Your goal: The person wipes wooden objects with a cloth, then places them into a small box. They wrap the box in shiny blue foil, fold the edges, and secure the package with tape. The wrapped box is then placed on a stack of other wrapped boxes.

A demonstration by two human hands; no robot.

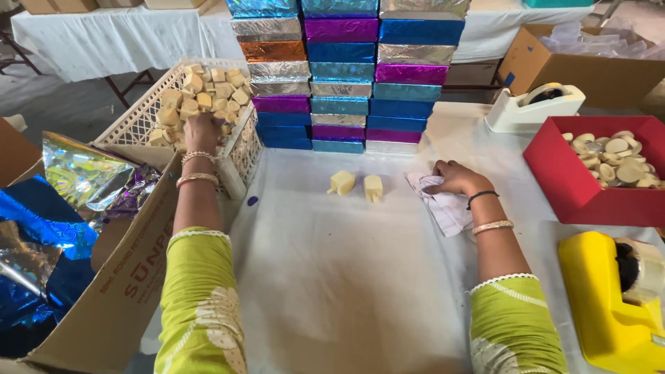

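White-clothed table (pixel 346 277), left hand (pixel 202 131) grip closed among crate blocks (pixel 201 90), right hand (pixel 454 178) pinching cloth (pixel 443 204).

White-clothed tabletop (pixel 346 277) in front, lightly creased, evenly lit by soft daylight. Beyond, a second long table (pixel 104 34) draped in white cloth, dark legs showing beneath. Grey concrete floor (pixel 62 104) to the left, dull and bare-looking. Brown cardboard cartons (pixel 582 69) at the far right. No walls or windows in sight.
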